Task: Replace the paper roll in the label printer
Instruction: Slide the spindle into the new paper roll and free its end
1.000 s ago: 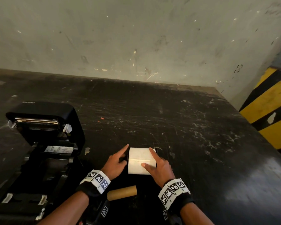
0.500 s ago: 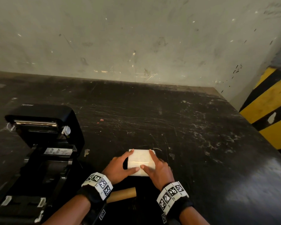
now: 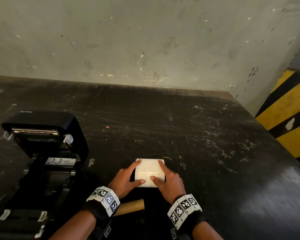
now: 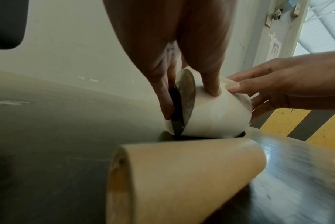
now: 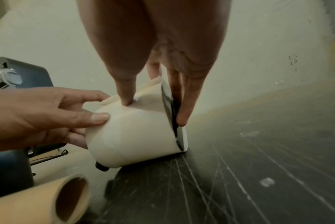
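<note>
A white paper roll (image 3: 149,170) lies on its side on the black table (image 3: 197,135), in front of me. My left hand (image 3: 128,177) holds its left end, thumb on the curved face and fingers (image 4: 166,97) down the end face. My right hand (image 3: 168,179) holds the right end the same way, thumb (image 5: 126,91) on top. A loose paper edge runs across the roll's top. The black label printer (image 3: 42,153) stands at the left with its lid raised and its bay open. An empty cardboard core (image 3: 132,206) lies just behind my wrists.
A pale wall (image 3: 145,40) closes the far side of the table. A yellow-and-black striped post (image 3: 287,115) stands past the right edge. The table top is scratched, and bare to the right of the roll.
Both hands have closed in on the roll: the left, first only pointing beside it, now holds its left end, and both thumbs lie on top. The roll has stayed in place.
</note>
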{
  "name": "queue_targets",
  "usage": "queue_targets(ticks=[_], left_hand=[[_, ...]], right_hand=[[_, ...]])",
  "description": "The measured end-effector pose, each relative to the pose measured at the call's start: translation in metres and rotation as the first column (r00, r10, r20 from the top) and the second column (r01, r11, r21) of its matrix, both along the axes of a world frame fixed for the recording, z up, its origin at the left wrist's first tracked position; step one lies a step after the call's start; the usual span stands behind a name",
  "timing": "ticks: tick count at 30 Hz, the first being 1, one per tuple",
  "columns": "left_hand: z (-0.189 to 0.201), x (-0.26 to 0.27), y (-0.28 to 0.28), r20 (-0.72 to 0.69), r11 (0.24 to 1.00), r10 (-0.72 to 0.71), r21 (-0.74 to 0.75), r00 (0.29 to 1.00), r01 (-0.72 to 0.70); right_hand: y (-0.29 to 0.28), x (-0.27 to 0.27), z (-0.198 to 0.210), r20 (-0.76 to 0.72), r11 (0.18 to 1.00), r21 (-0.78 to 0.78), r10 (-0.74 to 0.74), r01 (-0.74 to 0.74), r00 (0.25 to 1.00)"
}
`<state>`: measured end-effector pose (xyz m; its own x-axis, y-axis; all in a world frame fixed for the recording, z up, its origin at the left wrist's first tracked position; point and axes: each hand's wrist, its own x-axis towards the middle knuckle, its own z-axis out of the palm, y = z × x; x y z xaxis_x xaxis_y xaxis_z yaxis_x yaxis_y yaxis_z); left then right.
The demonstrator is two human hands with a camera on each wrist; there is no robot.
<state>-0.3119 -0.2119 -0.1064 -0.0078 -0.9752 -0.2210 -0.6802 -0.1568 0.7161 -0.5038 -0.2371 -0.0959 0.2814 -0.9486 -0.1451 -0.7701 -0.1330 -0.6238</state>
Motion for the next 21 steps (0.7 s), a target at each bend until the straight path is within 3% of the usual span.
queue_targets(ticks=[15, 21], left_hand=[[-0.002, -0.002, 0.002, 0.112, 0.998, -0.056, -0.036, 0.992, 0.060], [-0.013, 0.000, 0.007, 0.081, 0.996, -0.086, -0.017, 0.993, 0.088]], right_hand=[[0.004, -0.001, 0.007, 0.119, 0.995, 0.019, -0.098, 0.097, 0.988], [0.014, -0.002, 0.009, 0.105, 0.995, 0.003, -0.104, 0.104, 0.989]])
